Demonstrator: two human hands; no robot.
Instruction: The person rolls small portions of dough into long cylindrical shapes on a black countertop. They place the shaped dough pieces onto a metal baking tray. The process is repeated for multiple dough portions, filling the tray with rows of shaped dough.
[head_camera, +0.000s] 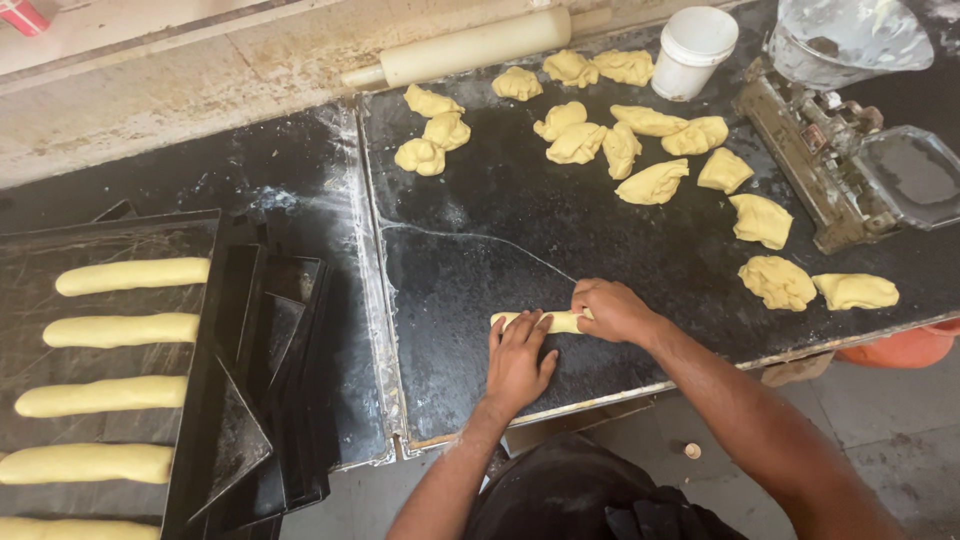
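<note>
Dough log (556, 321), soft yellow, under both hands

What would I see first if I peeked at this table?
You would first see two hands, the left hand and the right hand, pressing on a yellow dough roll near the front edge of the dark worktop. Behind them lie many loose dough lumps, scattered toward the far side. On the left, a black tray holds long dough sticks in a neat row.
</note>
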